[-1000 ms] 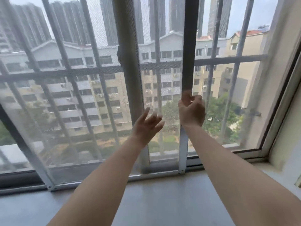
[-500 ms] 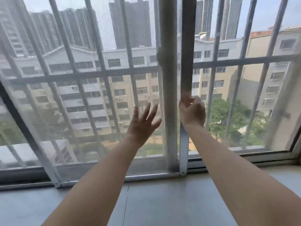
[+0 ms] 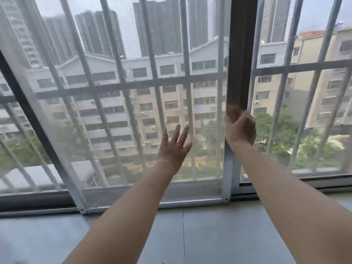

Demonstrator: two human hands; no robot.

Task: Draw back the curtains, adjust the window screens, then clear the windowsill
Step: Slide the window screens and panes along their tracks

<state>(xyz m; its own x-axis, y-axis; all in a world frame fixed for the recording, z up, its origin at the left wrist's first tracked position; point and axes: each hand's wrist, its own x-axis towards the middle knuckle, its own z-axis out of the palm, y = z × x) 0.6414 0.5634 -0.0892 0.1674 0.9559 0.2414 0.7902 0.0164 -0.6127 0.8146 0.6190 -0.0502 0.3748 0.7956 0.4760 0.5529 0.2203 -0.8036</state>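
- Head view: the right hand (image 3: 240, 128) is closed in a fist around the vertical edge of the screen (image 3: 133, 111), gripping its frame (image 3: 229, 168) just below the dark upper stretch of the stile.
- Left hand (image 3: 174, 144) is open, fingers spread, held flat in front of the mesh; whether the palm actually touches the mesh I cannot tell (it is a little blurred).
- Screen sits in the track at the back of the sill (image 3: 209, 235), its mesh covering the left and middle of the window; right of the gripped edge the view through the bars (image 3: 154, 73) is unscreened.
- Judged step: sliding the screen sideways along its track, so the screen adjustment is under way and the sill clearing not yet begun.
- Risk: pulling from one high point may rack the frame and jam it in the track; steadying it lower down would help.
- Risk: if the open hand leans into the mesh, the cloth may bulge or pop from its groove.
- Risk: fingers wrapped round the edge could be pinched where the frame meets the next upright.
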